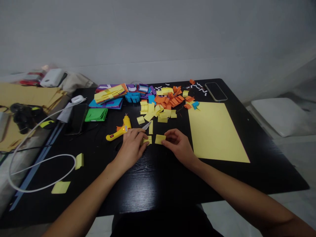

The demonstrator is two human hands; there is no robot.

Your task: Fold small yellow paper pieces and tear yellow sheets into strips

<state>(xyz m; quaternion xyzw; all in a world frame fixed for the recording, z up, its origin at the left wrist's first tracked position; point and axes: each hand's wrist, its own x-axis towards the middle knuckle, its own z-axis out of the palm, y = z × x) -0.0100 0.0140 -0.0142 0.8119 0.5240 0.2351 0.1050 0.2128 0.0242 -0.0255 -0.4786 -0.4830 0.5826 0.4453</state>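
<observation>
My right hand (181, 147) pinches the right edge of a small folded yellow paper piece (159, 139) between thumb and fingers. Thumb and fingertips of my left hand (133, 144) close on another yellow paper piece (148, 141), which they partly cover. A narrow gap parts the two pieces. Just beyond my left fingers are the scissors (146, 126), their handles hidden under that hand, and an upright yellow strip (151, 127). A yellow hot glue gun (120, 129) lies left of them with a small orange light glowing.
Behind is a heap of yellow pieces (160, 112) and orange pieces (172, 98). A large yellow sheet (217, 131) lies right, below a phone (216, 91). Folded paper stacks (108, 95) and green paper (96, 114) sit back left. A white cable (41, 162) loops near two yellow pieces (60, 187).
</observation>
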